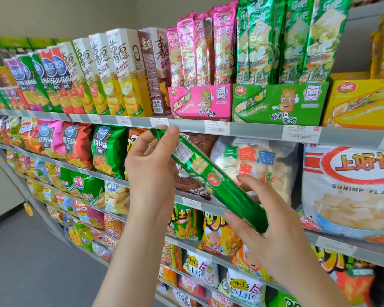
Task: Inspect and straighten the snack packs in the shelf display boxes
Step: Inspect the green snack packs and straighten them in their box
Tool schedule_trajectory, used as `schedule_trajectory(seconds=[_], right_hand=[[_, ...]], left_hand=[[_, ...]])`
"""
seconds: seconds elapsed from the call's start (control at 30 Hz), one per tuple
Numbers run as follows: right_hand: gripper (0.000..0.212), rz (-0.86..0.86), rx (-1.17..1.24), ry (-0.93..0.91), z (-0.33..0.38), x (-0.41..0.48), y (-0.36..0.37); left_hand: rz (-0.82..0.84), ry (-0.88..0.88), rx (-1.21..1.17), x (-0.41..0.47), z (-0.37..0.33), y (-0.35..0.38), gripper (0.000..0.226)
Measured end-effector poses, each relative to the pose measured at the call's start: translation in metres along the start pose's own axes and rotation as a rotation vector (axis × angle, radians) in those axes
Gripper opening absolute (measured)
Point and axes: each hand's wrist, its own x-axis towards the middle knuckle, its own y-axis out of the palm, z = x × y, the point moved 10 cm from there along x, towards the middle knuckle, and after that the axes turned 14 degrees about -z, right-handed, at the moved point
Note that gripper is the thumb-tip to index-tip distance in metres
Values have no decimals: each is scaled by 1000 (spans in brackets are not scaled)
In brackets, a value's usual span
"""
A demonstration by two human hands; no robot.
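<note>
A long green foil snack pack (211,180) is held slanted in front of the shelves, its back side with a white barcode label facing me. My left hand (151,165) grips its upper end, and my right hand (264,220) holds its lower end. On the top shelf stands a green display box (279,105) with several upright green packs (297,41). To the left of it is a pink display box (200,101) with several upright pink packs (200,47). A yellow display box (361,103) stands at the right edge.
Tall white and brown snack cartons (120,72) line the top shelf to the left of the boxes. Grey shelf rails (253,129) carry price tags. Lower shelves hold many crisp bags, including a large shrimp flakes bag (350,187). Grey floor (31,262) lies at the lower left.
</note>
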Motion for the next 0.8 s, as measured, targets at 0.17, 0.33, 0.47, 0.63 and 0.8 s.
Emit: schedule_trajectory(seconds=[0.17,0.33,0.47,0.63,0.8], right_hand=[[37,36,55,17,-1,-4,3],[43,-45,66,31,-2,-6,1],[30,-82,94,17,6,-2,-1],[32,-86,114,36,4,-1,0],[22,-59,241,77,5,1,1]], left_hand=[[49,-27,-34,-2,1,10,79],[118,-45,70,-8,13,18,48],[218,-54,149,-22,24,26,49],[321,-105,185,-35,37,32,44],[317,-104,205,-36,40,29,28]])
